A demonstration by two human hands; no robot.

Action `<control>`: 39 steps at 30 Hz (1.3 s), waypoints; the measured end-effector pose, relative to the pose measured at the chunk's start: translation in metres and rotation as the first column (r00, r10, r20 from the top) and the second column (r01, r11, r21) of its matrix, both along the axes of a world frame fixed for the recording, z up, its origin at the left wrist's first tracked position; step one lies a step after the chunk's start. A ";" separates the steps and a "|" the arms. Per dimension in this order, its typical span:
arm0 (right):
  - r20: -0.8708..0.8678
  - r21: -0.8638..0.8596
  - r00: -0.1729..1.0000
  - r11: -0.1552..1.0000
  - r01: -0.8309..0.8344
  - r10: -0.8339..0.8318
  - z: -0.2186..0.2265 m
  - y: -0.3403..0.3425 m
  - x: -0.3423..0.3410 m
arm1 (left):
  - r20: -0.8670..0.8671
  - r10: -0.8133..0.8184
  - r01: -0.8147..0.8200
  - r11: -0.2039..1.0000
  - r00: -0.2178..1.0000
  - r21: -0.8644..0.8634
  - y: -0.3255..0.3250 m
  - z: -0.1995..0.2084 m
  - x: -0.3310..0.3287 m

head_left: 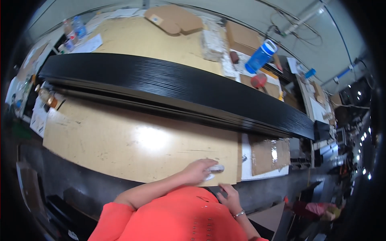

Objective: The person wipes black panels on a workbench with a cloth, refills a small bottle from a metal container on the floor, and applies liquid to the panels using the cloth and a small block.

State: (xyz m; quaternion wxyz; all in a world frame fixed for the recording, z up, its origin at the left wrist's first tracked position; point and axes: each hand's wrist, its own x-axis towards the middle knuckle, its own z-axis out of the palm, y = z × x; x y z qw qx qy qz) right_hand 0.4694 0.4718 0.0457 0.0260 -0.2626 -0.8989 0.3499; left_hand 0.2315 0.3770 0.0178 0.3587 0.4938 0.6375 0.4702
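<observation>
- Head view, the work: the beam (161, 74), long, black and grained, lies across the tabletop (100, 136), with grooves or layered edges showing along its near side. Neither hand touches it.
- Progress, as a judgement: the beam's visible face looks dark and glossy throughout, with no bare patch that I can make out. Whether that face is finished cannot be told from here. The grooved side is in shadow, so its state is unclear too.
- Left hand (197, 172): its fingers are closed around a pale wad (216, 168), low over the near edge of the tabletop and well apart from the beam. The wad may be a cloth; too blurred to be sure.
- Right hand (230, 198): its fingers are loosely parted just off the near edge, in front of the shirt, with nothing seen between them.
- Around, right: cardboard (277, 160) lies on a white sheet beside the bare wood. Beyond the beam are a blue bottle (257, 60), a red tool (258, 80) and a box (242, 35).
- Around, left and far: an amber bottle (47, 97) lies near the beam's left end; a cutout (173, 20) lies on the far side.
- In the way: the wood between hands and beam looks free of obstacles; the amber bottle could get knocked if that end shifts.
</observation>
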 end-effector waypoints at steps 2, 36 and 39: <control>-0.055 -0.350 0.926 0.876 0.332 -0.373 0.011 -0.011 -0.019 | 0.266 0.068 -0.031 0.989 0.962 -0.141 0.004 0.030 -0.010; -0.506 -0.440 0.862 0.852 -0.285 0.027 -0.002 0.025 -0.108 | 0.590 0.400 -0.330 0.916 0.701 -0.230 0.012 -0.016 -0.009; -0.260 -0.490 0.941 0.869 0.064 -0.216 -0.046 0.036 -0.069 | 0.129 0.415 -0.360 0.878 0.901 -0.315 0.020 0.060 -0.002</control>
